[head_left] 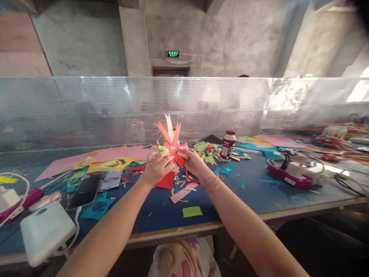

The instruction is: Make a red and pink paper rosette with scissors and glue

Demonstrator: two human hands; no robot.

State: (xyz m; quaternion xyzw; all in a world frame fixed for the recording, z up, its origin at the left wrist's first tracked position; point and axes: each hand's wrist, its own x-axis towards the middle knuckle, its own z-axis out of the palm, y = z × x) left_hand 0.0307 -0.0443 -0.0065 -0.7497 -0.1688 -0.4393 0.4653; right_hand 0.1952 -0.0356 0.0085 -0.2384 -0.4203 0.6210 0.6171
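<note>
Between my two hands, above the blue table, is a paper bow (174, 149) in red and pink, with notched strips standing up from it. My left hand (160, 166) has its fingers closed on the bow's left side, near a green paper piece (163, 148). On the other side, my right hand (193, 161) pinches a pink loop at the bow's right edge. Below the hands lies a red paper sheet (165, 182), partly covered by my left hand. A thin red ring (191, 177) shows by my right wrist.
Colourful paper flowers (208, 151) and a dark red-capped bottle (228, 146) stand beyond my right hand. Pink and yellow sheets (108, 158), a phone (84, 191) and a white power bank (47, 232) lie left. A magenta power strip (294, 175) sits right. A perforated metal screen (184, 96) runs behind.
</note>
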